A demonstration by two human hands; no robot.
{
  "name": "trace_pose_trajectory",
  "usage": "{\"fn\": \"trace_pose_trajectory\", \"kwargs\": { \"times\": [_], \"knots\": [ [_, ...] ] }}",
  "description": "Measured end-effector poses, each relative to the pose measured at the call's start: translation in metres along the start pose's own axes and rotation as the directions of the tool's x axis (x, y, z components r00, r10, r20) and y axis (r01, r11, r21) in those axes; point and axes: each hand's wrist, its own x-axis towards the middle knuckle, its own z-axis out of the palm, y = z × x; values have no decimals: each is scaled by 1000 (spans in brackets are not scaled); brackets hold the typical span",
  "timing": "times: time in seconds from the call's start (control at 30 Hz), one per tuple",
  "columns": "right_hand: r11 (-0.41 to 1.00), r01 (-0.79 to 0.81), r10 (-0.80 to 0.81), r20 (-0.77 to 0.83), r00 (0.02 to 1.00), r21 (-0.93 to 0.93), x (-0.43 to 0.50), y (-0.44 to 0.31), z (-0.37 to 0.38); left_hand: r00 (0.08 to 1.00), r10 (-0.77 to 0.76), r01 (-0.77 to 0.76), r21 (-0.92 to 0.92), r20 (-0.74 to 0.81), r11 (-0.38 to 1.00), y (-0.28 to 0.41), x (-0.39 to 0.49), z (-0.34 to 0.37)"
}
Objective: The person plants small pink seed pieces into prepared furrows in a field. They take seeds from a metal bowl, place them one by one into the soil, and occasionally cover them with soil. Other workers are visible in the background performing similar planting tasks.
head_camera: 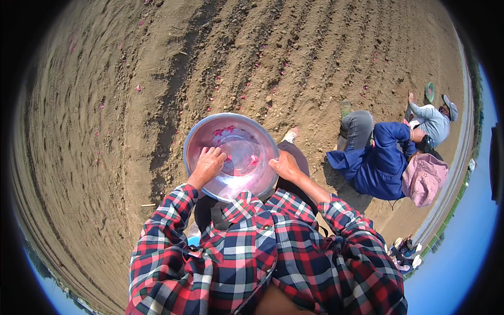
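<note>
A wide metal basin [232, 187] with a pale blue rim rests over my lap, tilted a little. Inside it lie a few bright pink pieces [223, 130], mostly near the far wall, with another pink piece [254, 160] at the right of its floor. My right hand [284, 164] grips the right rim, thumb over the edge. My left hand [208, 163] reaches over the left side into the basin, fingers curled. A pink bit shows at its fingertips, but whether they pinch it is unclear.
Furrowed dry soil [157, 98] spreads ahead, with pink pieces [242, 97] scattered along the rows. Close on my right crouches a person in blue [378, 165]. Beyond is another person in a cap [427, 118], near a green basin [429, 92]. More people [405, 254] are farther back.
</note>
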Motion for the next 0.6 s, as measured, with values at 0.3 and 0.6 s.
{"fn": "trace_pose_trajectory", "kwargs": {
  "times": [0.3,0.6],
  "knots": [
    [998,26,-19,-105,994,64,2,-30,7,974,-175,199,174,-143,965,-22,18,-54],
    [999,-35,36,-66,997,10,-16,-33,7,986,-157,155,-43,-50,987,-4,-16,-46]
  ]
}}
